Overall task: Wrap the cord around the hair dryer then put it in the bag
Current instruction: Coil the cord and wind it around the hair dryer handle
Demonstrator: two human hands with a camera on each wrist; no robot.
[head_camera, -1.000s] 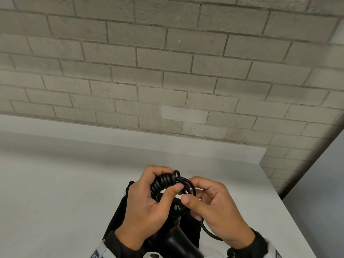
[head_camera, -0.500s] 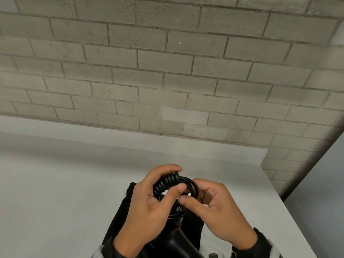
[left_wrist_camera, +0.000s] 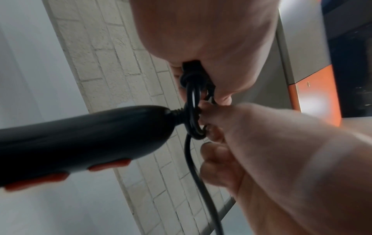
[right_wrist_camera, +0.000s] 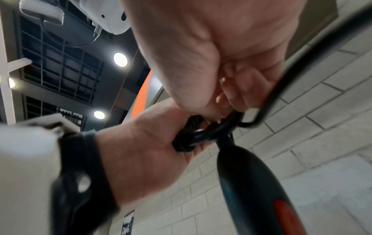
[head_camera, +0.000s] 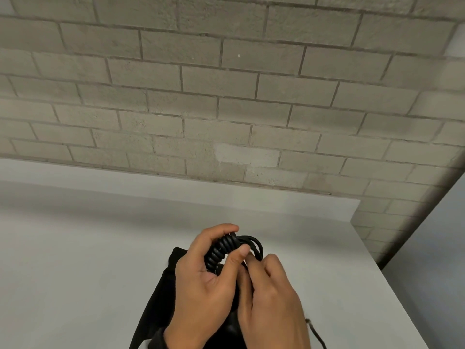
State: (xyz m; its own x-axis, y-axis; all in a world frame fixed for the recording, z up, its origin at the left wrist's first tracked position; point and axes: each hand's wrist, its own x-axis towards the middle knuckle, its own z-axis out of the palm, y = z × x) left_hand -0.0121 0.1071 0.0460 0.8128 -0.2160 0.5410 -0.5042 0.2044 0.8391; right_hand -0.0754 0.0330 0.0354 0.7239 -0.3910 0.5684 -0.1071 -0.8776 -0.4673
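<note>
My left hand (head_camera: 214,268) grips a tight coil of black cord (head_camera: 220,250) above the table, fingers curled over it and thumb pressing its side. My right hand (head_camera: 266,285) pinches the cord's loops (head_camera: 256,245) just right of the coil. The black hair dryer handle (left_wrist_camera: 80,136) with orange buttons hangs below the hands; the cord leaves its end. In the right wrist view the hair dryer handle (right_wrist_camera: 251,182) points down and loose cord (right_wrist_camera: 298,66) runs off past my fingers. A black bag (head_camera: 161,295) lies on the table under the hands, mostly hidden.
A white table (head_camera: 75,273) runs to a grey brick wall (head_camera: 226,96) at the back. The table's right edge (head_camera: 392,283) falls off to a grey floor. A loose end of cord (head_camera: 317,333) trails by my right wrist.
My right hand has moved left and closed in against the left hand, covering most of the loose loop. The left hand still holds the coil in about the same place.
</note>
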